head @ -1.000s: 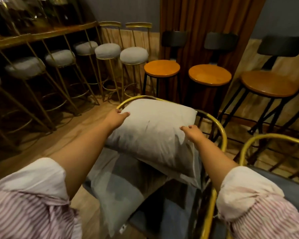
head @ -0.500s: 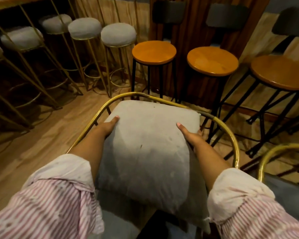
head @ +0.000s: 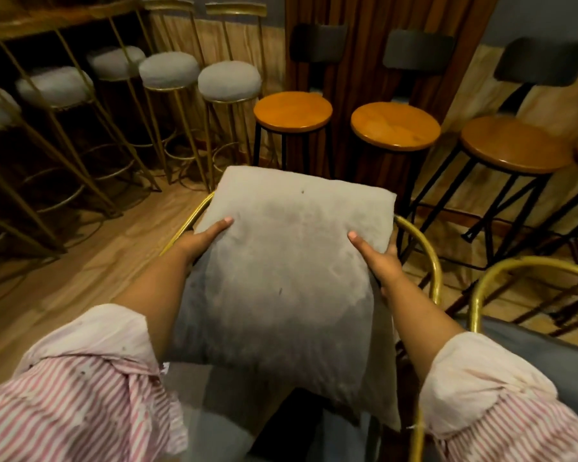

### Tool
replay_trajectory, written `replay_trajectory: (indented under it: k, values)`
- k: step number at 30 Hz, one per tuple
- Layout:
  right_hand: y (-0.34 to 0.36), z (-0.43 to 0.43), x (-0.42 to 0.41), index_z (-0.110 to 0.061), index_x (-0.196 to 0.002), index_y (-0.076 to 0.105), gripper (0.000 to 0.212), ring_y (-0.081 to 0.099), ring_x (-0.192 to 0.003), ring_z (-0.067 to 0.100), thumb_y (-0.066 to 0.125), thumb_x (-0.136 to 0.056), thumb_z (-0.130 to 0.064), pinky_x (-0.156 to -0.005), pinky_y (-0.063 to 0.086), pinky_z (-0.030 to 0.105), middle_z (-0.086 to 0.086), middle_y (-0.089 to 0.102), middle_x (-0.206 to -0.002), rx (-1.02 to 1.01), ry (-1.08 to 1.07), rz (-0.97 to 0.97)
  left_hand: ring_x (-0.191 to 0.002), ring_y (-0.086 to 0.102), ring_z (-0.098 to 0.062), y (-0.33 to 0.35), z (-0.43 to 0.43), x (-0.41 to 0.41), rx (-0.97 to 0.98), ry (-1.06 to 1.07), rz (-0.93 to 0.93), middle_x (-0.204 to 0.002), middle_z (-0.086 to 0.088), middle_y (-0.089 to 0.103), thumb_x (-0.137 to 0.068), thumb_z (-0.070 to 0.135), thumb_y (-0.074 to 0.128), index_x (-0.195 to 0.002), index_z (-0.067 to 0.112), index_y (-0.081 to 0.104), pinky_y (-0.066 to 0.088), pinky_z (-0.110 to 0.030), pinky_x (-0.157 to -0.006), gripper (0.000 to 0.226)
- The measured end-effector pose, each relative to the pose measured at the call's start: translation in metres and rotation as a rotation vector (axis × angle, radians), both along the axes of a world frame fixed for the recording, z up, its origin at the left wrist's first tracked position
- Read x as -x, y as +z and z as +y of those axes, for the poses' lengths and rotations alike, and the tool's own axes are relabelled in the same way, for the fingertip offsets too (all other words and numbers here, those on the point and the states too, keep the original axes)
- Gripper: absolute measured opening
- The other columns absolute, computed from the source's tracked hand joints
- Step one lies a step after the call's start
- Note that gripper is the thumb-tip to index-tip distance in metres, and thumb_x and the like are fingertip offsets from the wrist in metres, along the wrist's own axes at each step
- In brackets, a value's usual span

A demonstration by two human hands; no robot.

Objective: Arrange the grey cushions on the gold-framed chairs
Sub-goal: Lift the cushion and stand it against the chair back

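While you are looking down from the head view, your left hand (head: 203,241) and right hand (head: 379,261) are clamping the side edges of the grey cushion (head: 281,278), which is leaning over the curved back of the gold-framed chair (head: 427,258).

Showing are one large grey square fabric cushion (head: 287,281), two curved gold metal chair frames (head: 427,248), five round grey-padded gold-legged stools (head: 229,81), and four round wooden-seated black-legged stools (head: 292,111).
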State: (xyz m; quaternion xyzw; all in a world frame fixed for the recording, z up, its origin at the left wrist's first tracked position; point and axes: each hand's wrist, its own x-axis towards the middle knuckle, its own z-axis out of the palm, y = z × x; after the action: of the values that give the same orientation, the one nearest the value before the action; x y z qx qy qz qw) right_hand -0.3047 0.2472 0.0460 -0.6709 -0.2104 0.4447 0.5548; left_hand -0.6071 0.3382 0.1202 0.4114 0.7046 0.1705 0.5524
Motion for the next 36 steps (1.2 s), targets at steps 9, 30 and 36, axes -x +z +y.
replay_trajectory:
  k: [9,30,36]
  values:
    - [0.081,-0.140,0.004,-0.031,-0.146,0.028,0.113,0.056,-0.119,0.025,0.084,-0.051,-0.054,-0.100,0.048,0.048,0.003,0.053,-0.138,-0.218,-0.040,-0.105,-0.131,0.044,-0.036,0.077,-0.141,-0.006,-0.256,-0.004,-0.120,-0.147,-0.013,0.043,-0.071,0.070,0.058,-0.147,0.013,0.033,0.037,-0.047,-0.104,0.098]
    - [0.089,-0.402,-0.310,-0.017,-0.143,0.032,0.100,0.053,-0.122,0.021,0.081,-0.062,-0.050,-0.096,0.047,0.034,0.004,0.050,-0.139,-0.138,-0.391,-0.290,-0.123,0.053,-0.027,0.041,-0.289,-0.362,-0.259,-0.346,-0.311,-0.136,-0.003,0.055,-0.073,0.064,0.063,-0.138,0.016,0.049,0.042,-0.032,-0.091,0.082]
    - [0.082,-0.428,-0.463,-0.022,-0.148,0.015,0.099,0.042,-0.130,0.027,0.077,-0.072,-0.042,-0.093,0.038,0.034,0.007,0.038,-0.147,-0.039,-0.367,-0.392,-0.116,0.059,-0.028,0.002,-0.282,-0.512,-0.143,-0.358,-0.381,-0.135,0.002,0.057,-0.035,0.083,0.072,-0.136,0.025,0.047,0.047,-0.049,-0.099,0.119]
